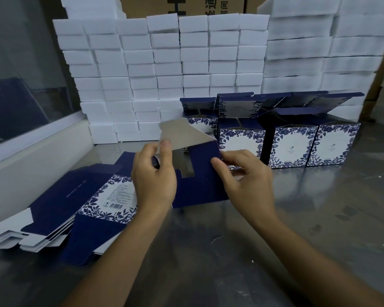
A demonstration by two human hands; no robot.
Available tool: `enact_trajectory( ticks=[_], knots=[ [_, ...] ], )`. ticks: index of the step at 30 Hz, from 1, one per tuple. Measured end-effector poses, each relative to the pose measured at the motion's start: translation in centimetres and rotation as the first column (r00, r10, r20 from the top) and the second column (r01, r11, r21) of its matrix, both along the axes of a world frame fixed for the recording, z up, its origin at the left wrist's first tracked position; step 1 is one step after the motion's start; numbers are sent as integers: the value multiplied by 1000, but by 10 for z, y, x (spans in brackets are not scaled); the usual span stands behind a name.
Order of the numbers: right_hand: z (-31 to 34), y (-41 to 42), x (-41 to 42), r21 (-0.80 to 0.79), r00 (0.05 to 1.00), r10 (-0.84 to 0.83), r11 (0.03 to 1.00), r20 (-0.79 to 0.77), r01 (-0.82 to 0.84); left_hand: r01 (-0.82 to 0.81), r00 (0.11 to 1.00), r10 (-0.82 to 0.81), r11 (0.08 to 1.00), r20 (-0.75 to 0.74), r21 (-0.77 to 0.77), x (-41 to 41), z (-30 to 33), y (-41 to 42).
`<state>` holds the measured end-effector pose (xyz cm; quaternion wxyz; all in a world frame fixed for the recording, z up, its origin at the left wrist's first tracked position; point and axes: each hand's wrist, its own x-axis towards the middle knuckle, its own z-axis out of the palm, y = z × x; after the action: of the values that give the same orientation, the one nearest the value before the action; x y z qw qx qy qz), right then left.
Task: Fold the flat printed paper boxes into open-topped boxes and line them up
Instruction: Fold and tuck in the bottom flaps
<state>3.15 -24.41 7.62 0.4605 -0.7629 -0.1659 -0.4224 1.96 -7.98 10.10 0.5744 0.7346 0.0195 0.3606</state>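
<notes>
**Box mid-fold at counter centre**

Your left hand pinches the grey flap of the half-folded box; your right hand pinches its navy corner, fingers curled. Both forearms reach in from 6 o'clock. Flat blanks lie at 9 o'clock, top one bearing a barcode and small unreadable print. Finished boxes stand in line at 1 o'clock, logos too small to read. White foam blocks are stacked at 12 o'clock.

L grip pinching, R grip pinching, forearms extended
</notes>
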Motion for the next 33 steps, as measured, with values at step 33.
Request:
enact_trajectory(
  ticks=[33],
  knots=[
    [-12,-6,4,-92,975,101,988,-198,-122,26,994,-80,851,-80,-524,11,4,18]
  ],
)
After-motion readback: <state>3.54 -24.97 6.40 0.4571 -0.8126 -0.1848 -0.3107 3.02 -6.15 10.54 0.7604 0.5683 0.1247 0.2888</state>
